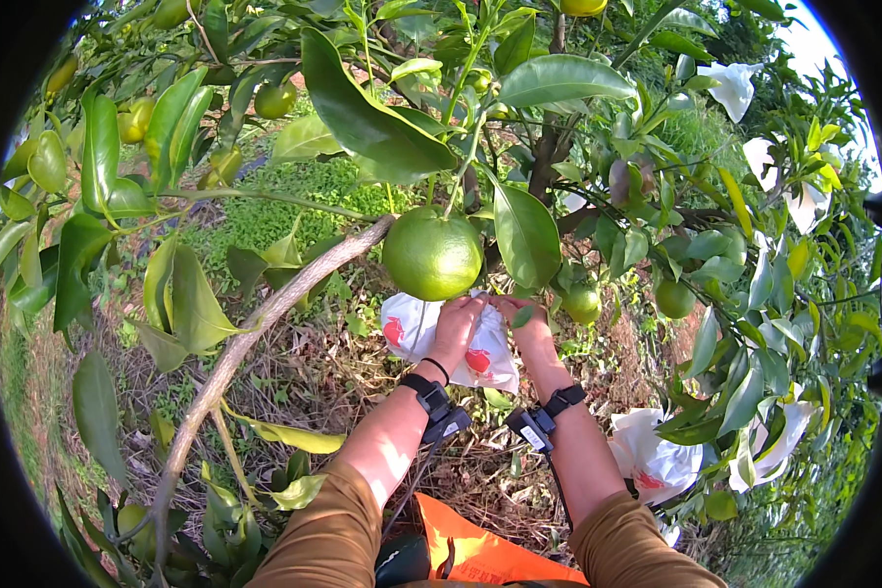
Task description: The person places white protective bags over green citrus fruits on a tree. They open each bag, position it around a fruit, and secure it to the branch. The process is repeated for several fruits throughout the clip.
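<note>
Both of my hands meet at the gathered top of a white fruit bag [497, 360] with a red fruit print. My left hand [456, 329] pinches it from the left, fingertips at its neck. From the other side, my right hand [527, 320] grips the neck, a small leaf partly covering its fingers. More white bag material [406, 323] with a red print shows left of my left hand; I cannot tell whether it is a separate bag. Whatever is inside is hidden. A large green citrus fruit [432, 253] hangs just above my hands, nearer the camera.
A thick bare branch [257, 323] curves along the left. More green citrus hang at right, including one fruit [581, 303] near my right hand. A white bag [658, 454] hangs right of my forearm. Orange material [485, 547] lies at my waist; dry grass [323, 411] covers the ground.
</note>
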`<state>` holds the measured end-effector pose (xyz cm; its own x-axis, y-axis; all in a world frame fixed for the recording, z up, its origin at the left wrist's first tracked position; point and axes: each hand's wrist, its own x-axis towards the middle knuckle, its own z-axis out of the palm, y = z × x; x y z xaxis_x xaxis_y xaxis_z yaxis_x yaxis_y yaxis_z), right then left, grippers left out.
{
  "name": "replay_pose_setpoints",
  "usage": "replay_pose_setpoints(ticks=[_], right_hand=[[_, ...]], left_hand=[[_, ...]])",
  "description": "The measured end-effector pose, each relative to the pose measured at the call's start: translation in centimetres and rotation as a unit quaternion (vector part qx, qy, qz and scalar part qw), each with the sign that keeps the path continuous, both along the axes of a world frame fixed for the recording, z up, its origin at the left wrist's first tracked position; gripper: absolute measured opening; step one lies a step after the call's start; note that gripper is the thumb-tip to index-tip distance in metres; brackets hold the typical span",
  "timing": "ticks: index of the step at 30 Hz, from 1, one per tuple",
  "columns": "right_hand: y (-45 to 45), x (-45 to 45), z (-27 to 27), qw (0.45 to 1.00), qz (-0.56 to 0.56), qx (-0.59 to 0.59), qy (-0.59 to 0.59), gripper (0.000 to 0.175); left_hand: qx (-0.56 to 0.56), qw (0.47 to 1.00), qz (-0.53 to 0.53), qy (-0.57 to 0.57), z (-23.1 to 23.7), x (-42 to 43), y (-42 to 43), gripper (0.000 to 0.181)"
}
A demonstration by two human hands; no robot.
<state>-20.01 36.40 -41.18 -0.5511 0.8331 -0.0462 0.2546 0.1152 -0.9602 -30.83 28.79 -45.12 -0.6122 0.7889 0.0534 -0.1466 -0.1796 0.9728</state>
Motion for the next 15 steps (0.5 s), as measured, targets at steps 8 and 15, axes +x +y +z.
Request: replay_pose_setpoints(ticks=[8,15], right_hand=[[3.4,-1.2,-1.0,0.985,0.161,-0.059,0.031,0.025],[3.6,-1.6,0.1,0.977,0.199,0.016,-0.078,0.024]], left_hand=[[-0.021,0.921,-0.144,-0.36,2.2,-1.3,-0.7,0.021],[-0.031,0.94,-0.133,-0.312,2.4,-1.4,-1.5,0.019]])
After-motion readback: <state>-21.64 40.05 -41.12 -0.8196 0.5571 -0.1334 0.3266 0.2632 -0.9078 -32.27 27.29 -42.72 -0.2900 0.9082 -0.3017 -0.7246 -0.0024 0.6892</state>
